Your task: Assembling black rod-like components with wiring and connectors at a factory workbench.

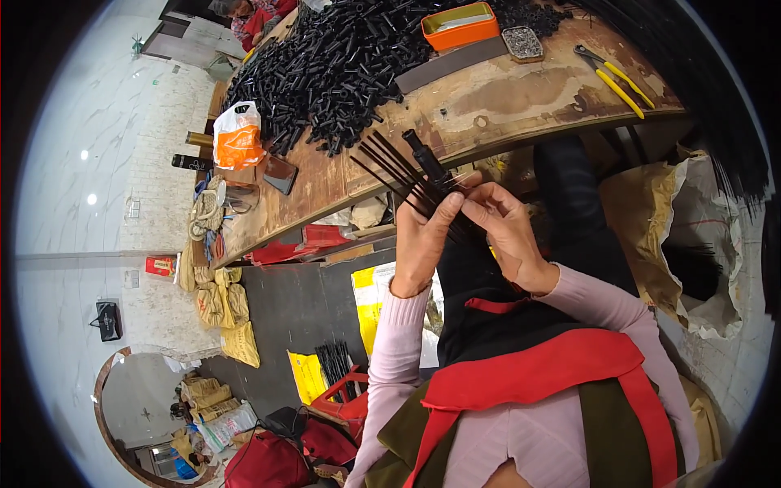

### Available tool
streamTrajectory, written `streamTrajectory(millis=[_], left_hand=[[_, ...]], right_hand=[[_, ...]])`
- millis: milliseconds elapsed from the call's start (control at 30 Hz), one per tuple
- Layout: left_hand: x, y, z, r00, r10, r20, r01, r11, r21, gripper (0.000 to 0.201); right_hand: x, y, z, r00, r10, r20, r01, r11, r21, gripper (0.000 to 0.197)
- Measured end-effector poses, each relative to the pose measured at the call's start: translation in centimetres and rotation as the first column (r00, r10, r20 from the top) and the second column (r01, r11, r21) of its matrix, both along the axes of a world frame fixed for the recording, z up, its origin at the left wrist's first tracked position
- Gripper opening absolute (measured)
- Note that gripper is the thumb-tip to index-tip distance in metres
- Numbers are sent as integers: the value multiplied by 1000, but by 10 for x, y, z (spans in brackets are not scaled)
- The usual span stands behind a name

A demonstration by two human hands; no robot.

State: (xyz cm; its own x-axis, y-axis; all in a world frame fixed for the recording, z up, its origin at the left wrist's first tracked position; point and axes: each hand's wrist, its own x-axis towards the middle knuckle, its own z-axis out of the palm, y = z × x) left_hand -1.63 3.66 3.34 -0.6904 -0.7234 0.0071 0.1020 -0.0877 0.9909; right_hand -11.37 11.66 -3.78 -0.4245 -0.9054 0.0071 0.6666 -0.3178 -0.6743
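Observation:
My left hand (421,244) is closed round several thin black rods (386,167), which fan out toward the table. A black stepped tube-like part (426,156) sticks up beside the rods, between my two hands. My right hand (508,229) meets the left at the thumbs, its fingertips pinched together near the base of the black part. Fine light-coloured strands, perhaps wire, show at the fingertips. What the right fingers hold is too small to make out. Both hands are above my lap, just off the table's near edge.
The wooden table (521,106) bears a big heap of black tubular parts (325,73), an orange box (460,28), a small tin (522,44), yellow-handled pliers (618,81) and a phone (279,174). A lined sack (651,236) stands at right. Another person (252,20) sits beyond the heap.

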Motion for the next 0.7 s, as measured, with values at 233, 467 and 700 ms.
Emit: streamTrajectory(millis=[233,467,700], left_hand=[[3,8,2,951,135,277,-3,903,-431,22],[-5,15,-9,974,183,133,-97,870,-483,18],[3,21,-8,996,1,93,27,954,-300,16]], right_hand=[[1,1,4,967,244,70,-246,969,22,32],[-7,2,9,944,308,119,-305,951,-47,32],[-78,27,13,443,307,-843,-165,951,260,26]])
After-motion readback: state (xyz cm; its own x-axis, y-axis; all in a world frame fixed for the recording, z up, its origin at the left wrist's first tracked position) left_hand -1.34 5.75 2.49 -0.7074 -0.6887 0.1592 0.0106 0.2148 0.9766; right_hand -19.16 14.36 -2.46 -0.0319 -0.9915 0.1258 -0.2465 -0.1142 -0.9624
